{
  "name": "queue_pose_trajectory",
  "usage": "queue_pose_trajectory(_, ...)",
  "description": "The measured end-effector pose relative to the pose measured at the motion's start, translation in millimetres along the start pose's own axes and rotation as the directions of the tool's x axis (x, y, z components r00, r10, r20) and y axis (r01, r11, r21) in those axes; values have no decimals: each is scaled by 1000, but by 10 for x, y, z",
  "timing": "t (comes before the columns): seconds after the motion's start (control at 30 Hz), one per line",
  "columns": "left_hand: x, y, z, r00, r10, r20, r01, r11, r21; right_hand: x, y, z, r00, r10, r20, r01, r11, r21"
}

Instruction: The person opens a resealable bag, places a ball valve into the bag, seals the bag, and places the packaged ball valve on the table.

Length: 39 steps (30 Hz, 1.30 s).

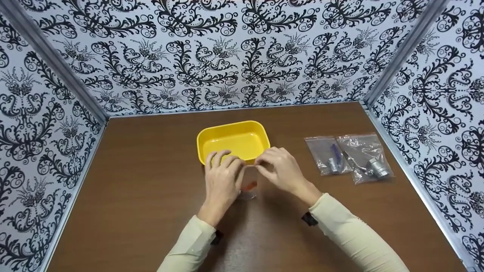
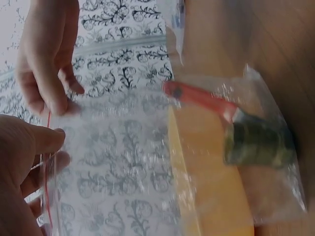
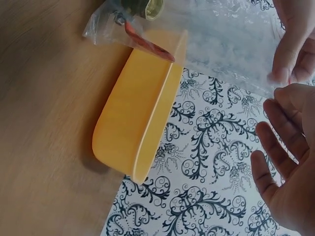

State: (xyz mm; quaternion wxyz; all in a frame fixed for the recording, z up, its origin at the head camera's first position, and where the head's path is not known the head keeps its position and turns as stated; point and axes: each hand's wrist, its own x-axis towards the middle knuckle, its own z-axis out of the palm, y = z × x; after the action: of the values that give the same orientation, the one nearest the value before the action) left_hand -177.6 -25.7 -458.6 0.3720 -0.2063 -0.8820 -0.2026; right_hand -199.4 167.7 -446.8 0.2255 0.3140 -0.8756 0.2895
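Between the two hands hangs a clear zip bag (image 2: 123,162) with a red line along its top edge. Inside it lie a red-handled piece (image 2: 202,98) and a short, greenish metallic cylinder (image 2: 258,145). My left hand (image 1: 222,181) pinches the top edge between thumb and fingers, its other fingers spread. Close beside it, my right hand (image 1: 283,170) pinches the same edge near the corner. In the head view the hands hide much of the bag, whose lower part shows below them with the red piece.
A yellow plastic tub (image 1: 200,149) stands on the brown table (image 1: 143,181) just beyond the hands. To the right lie two more clear bags, one with a purple piece and a metal cylinder (image 1: 333,165), the other with a larger metal fitting (image 1: 378,168). Patterned walls enclose the table.
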Motion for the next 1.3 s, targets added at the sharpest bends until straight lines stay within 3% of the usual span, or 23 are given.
queue_pose_trajectory(0.43, -45, -202, -54, 999, -7, 34, 6, 999, 34, 1, -11, 34, 1000, 5, -1, -5, 1000, 18)
queue_pose_trajectory(0.7, -89, -416, -150, 996, -77, 51, 76, 997, 20, -18, 29, 12, 999, 42, 8, -43, 999, 17)
queue_pose_trajectory(1.03, -126, -585, -242, 990, -139, 2, 139, 989, -41, -9, 41, 18, 997, 75, 18, -75, 997, 21)
queue_pose_trajectory(1.3, -156, -623, -278, 989, -146, -5, 145, 986, -78, -23, 37, 53, 991, 133, 14, -134, 989, 63)
